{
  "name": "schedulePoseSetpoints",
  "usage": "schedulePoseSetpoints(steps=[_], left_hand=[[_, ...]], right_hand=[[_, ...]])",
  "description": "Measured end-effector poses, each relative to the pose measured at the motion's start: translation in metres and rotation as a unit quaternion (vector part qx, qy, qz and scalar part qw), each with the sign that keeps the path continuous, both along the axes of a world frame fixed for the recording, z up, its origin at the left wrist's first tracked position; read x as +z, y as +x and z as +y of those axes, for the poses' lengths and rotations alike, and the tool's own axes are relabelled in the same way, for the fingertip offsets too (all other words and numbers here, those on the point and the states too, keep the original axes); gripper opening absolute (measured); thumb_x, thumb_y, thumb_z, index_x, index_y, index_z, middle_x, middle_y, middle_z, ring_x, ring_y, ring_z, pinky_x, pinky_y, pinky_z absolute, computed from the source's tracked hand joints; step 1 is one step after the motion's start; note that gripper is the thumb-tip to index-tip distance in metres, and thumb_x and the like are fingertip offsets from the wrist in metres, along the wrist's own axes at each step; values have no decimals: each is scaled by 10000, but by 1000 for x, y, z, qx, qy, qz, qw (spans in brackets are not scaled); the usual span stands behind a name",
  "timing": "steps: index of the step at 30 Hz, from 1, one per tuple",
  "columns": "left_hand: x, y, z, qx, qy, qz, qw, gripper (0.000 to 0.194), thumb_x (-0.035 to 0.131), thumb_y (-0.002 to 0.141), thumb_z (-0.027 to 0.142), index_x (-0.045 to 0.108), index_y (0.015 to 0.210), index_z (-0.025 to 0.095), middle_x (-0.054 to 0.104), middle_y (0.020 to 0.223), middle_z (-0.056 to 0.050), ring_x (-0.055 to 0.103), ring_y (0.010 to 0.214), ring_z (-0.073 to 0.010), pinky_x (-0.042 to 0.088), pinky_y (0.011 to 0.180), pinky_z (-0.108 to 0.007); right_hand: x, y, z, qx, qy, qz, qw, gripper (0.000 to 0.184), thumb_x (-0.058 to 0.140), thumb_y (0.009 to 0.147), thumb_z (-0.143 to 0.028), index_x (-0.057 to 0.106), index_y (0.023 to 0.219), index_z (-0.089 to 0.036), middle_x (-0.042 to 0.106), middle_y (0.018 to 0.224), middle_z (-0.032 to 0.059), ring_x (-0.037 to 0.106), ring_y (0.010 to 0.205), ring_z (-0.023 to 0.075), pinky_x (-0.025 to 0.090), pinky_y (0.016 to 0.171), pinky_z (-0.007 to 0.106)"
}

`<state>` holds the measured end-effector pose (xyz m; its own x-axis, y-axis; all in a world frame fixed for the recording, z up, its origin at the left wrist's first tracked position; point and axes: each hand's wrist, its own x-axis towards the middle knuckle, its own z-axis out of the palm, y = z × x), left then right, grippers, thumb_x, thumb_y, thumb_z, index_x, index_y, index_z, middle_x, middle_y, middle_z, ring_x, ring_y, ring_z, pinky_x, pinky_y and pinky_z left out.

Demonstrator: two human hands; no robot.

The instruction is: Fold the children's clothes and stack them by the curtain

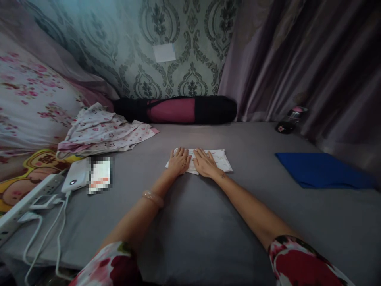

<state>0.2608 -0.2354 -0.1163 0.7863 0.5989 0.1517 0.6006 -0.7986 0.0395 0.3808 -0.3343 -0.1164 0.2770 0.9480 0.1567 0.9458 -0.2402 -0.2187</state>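
A folded white cloth with a small print (222,159) lies flat on the grey sheet (190,222), near the middle of the view. My left hand (179,162) rests palm down on the left part of it, fingers stretched forward. On its middle lies my right hand (204,163), also flat, with the fingers slightly spread. Both palms press on the cloth's top and neither hand grips it. The parts of the cloth beneath my hands are hidden.
A heap of printed cloth (107,133) lies at the back left. A black and pink roll bag (175,110) lines the wall. To the right are a blue folded item (321,171) and a dark bottle (287,122). A power strip (32,202), cables and a white power bank (76,174) occupy the left.
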Motion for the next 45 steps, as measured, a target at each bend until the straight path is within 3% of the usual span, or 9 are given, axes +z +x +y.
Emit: schedulePoseSetpoints(steps=[5, 11, 18, 22, 27, 34, 41, 45], left_hand=[[-3, -1, -5, -47, 3, -24, 999, 555, 173, 973, 452, 350, 1427, 185, 357, 1500, -112, 257, 1408, -249, 122, 1156, -488], [-7, 1, -4, -53, -26, 3, 998, 564, 186, 970, 473, 336, 1432, 188, 372, 1489, -118, 294, 1389, -269, 167, 1137, -505], [-4, -7, 7, 27, -20, 1, 999, 585, 165, 969, 453, 340, 1430, 140, 322, 1512, -145, 247, 1413, -266, 147, 1147, -507], [-8, -10, 12, 28, -48, 22, 998, 595, 178, 962, 459, 342, 1430, 130, 300, 1521, -145, 254, 1410, -277, 189, 1134, -518], [-8, -20, 16, 59, -10, -15, 998, 606, 150, 962, 452, 321, 1449, 135, 282, 1528, -144, 212, 1426, -276, 157, 1143, -531], [-15, -28, 24, 64, -78, 7, 995, 614, 123, 965, 460, 262, 1470, 141, 294, 1525, -133, 250, 1414, -259, 187, 1131, -533], [-3, -38, 18, 76, -69, 20, 995, 621, 175, 954, 482, 282, 1460, 138, 254, 1535, -167, 210, 1425, -290, 200, 1123, -537], [-3, -50, 15, 71, -83, 28, 994, 581, 224, 947, 471, 340, 1433, 174, 268, 1533, -154, 207, 1424, -307, 223, 1105, -556]], right_hand=[[2, 17, -17, -75, -1, -9, 997, 552, 213, 964, -328, 331, 1450, -94, 293, 1524, 130, 209, 1413, 252, 101, 1141, 487], [-3, 23, -24, -75, -31, -7, 997, 549, 209, 965, -328, 352, 1437, -87, 330, 1506, 133, 251, 1397, 251, 135, 1135, 484], [-7, 37, -29, -141, -12, -35, 989, 575, 210, 953, -329, 364, 1422, -35, 335, 1498, 159, 241, 1397, 277, 134, 1132, 490], [-9, 42, -31, -142, -39, -23, 989, 586, 203, 952, -343, 364, 1423, -35, 322, 1505, 158, 238, 1400, 275, 158, 1130, 480], [-4, 50, -39, -153, -27, -32, 987, 591, 192, 957, -346, 333, 1434, -28, 307, 1510, 163, 220, 1406, 274, 141, 1135, 481], [-11, 59, -48, -159, -45, -22, 986, 588, 196, 955, -347, 321, 1442, -44, 282, 1523, 156, 250, 1394, 264, 155, 1131, 485], [7, 48, -39, -132, -17, -42, 990, 587, 181, 955, -347, 329, 1440, -52, 278, 1526, 147, 179, 1420, 265, 99, 1138, 518], [-1, 45, -36, -126, -36, -27, 991, 583, 195, 952, -339, 338, 1437, -50, 309, 1513, 147, 220, 1408, 264, 129, 1138, 499]])
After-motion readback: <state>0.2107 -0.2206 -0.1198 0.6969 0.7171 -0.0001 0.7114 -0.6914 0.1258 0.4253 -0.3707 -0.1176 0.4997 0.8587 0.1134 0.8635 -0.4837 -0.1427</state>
